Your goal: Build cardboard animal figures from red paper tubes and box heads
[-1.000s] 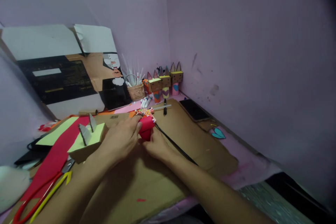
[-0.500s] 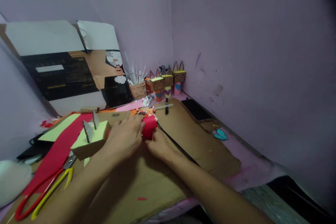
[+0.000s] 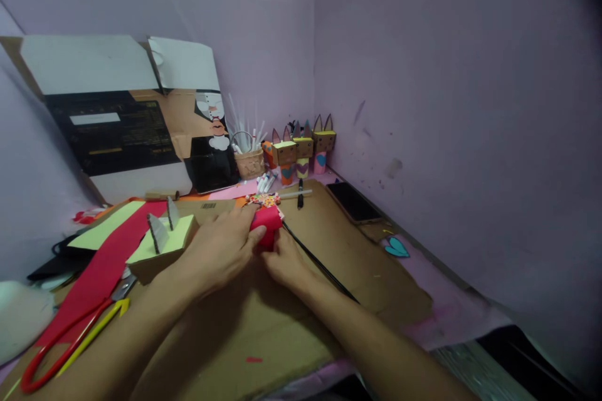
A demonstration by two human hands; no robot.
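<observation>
A small piece of red paper point(image 3: 266, 219), bent into a curved or tube-like shape, is between my two hands over the cardboard sheet point(image 3: 277, 338). My left hand point(image 3: 228, 243) grips it from the left, the thumb pressed along its near side. My right hand point(image 3: 285, 258) closes on its lower right edge, with the fingertips partly hidden. Just beyond is a patterned pile with many coloured dots point(image 3: 264, 200). A dark cord point(image 3: 322, 264) runs from beside the paper toward the lower right. To the left sits a cardboard box with a yellow top and two upright ears point(image 3: 172, 238).
Scissors point(image 3: 70, 344) with red and yellow handles lie at the lower left on a red strip point(image 3: 96, 276). Three cat-eared figures point(image 3: 303, 149) stand in the back corner beside a basket point(image 3: 250, 164). A phone point(image 3: 353, 202) and blue heart point(image 3: 397, 247) are on the right.
The red paper has tilted slightly and shifted a little left, with my left thumb moved further across its near side. The view has shifted slightly.
</observation>
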